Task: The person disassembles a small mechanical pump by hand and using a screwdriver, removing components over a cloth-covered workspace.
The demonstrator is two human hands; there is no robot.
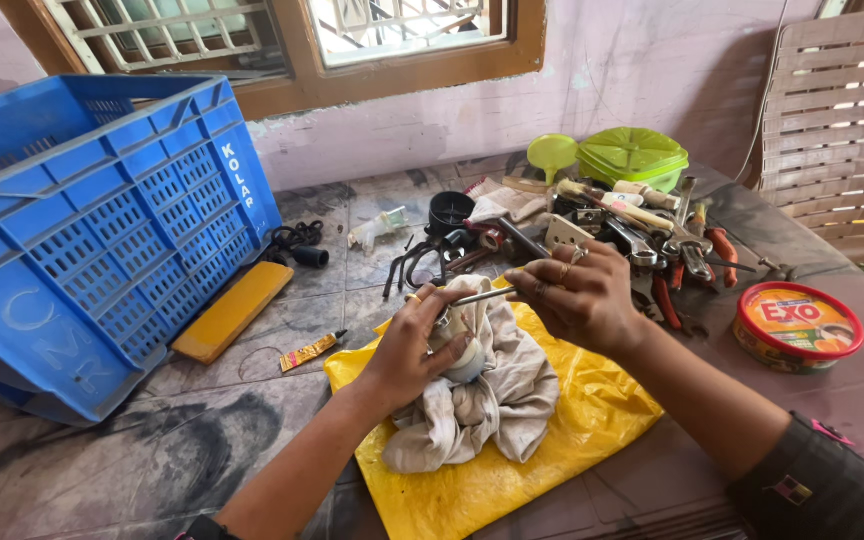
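Both fingers [537,290] (closed) on rod [482,296]

crate [102,230] far left, tilted on table [202,450] | flat bar [233,310] just right of crate, small tube [312,349] right of bar | sheet [572,430] ctr front, cloth [482,400] on it | tool pile [602,240] behind sheet | lidded box [634,157] + funnel [552,152] behind pile | round tin [798,325] right of pile | slatted chair [842,130] far right

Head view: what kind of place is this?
Probably a home repair corner, not a factory. A pile of hand tools lies on a stained stone-topped table under a barred wooden window; a blue plastic crate stands alongside.
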